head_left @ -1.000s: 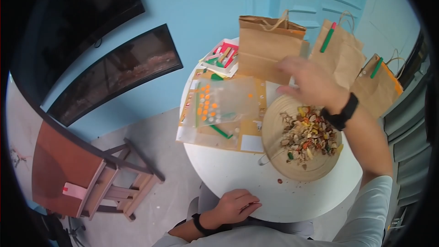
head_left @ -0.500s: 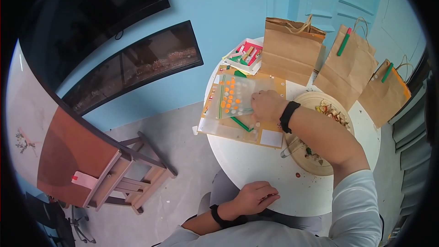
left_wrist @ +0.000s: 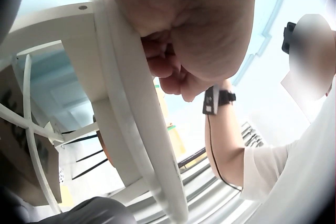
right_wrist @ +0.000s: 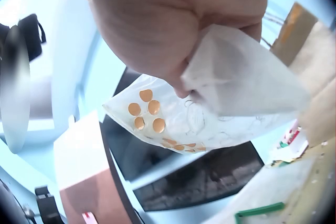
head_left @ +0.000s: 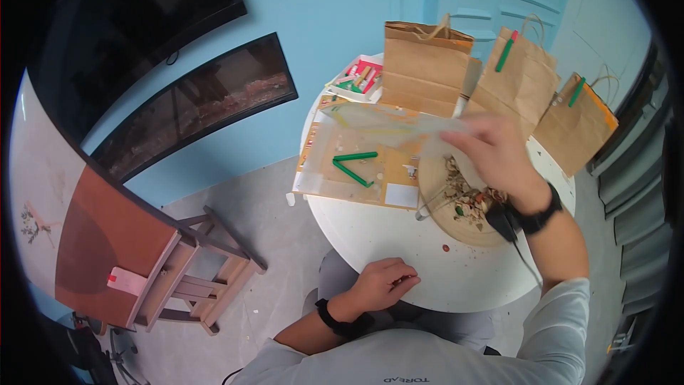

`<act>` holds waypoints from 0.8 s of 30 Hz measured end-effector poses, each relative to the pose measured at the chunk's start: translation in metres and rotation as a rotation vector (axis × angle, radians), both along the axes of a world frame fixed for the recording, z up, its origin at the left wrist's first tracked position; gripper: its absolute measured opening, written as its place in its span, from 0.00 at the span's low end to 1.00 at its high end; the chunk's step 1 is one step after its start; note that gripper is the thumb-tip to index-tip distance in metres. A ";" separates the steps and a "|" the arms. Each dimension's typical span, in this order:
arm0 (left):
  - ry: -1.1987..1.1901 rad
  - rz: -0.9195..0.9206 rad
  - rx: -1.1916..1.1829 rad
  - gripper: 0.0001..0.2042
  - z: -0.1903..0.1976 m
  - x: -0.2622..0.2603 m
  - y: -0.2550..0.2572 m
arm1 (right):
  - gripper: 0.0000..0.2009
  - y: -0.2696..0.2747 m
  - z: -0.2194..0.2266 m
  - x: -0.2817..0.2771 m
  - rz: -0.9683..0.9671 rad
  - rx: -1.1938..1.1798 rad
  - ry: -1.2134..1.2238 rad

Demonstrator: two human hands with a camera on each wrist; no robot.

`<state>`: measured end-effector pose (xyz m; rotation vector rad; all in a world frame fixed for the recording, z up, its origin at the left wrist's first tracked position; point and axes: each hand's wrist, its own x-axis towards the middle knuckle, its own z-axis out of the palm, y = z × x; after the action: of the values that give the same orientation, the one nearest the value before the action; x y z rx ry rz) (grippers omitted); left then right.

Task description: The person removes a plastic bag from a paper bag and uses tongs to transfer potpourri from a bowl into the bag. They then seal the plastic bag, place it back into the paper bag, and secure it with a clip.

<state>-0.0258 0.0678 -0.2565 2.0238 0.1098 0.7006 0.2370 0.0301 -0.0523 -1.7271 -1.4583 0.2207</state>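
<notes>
My right hand [head_left: 491, 153] pinches one edge of a frosted plastic bag [right_wrist: 194, 121] with orange round dots, lifted above the table. In the head view the bag is blurred and stretches left from the fingers. A round, wood-toned plate [head_left: 432, 180] of mixed dried pieces [head_left: 467, 198] lies below this hand, partly hidden by hand and wrist. Left of the plate, a green sealing clip [head_left: 356, 157], bent in a V, lies on a yellow printed board [head_left: 399, 175]. My left hand [head_left: 385, 285] rests at the table's near edge, fingers loosely curled, holding nothing visible.
Brown paper bags [head_left: 427, 68] stand along the table's far side, two with green clips on them. A white box [head_left: 356, 78] of small items sits at the back left. A clear tool handle [head_left: 425, 212] pokes out beside the plate. A wooden chair [head_left: 203, 278] stands left.
My right hand went from above the plate to the dotted bag on the board, took hold of it and lifted it rightward. The green clip beneath is now uncovered. My left hand stayed at the edge.
</notes>
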 end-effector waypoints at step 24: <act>-0.393 0.004 0.467 0.18 0.073 0.034 -0.094 | 0.10 -0.273 -0.172 -0.096 -0.479 0.503 0.357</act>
<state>0.0081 -0.0266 -0.1834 2.2731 -0.3062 1.1981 0.1413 -0.2427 -0.2240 -1.4694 -0.7310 -0.0894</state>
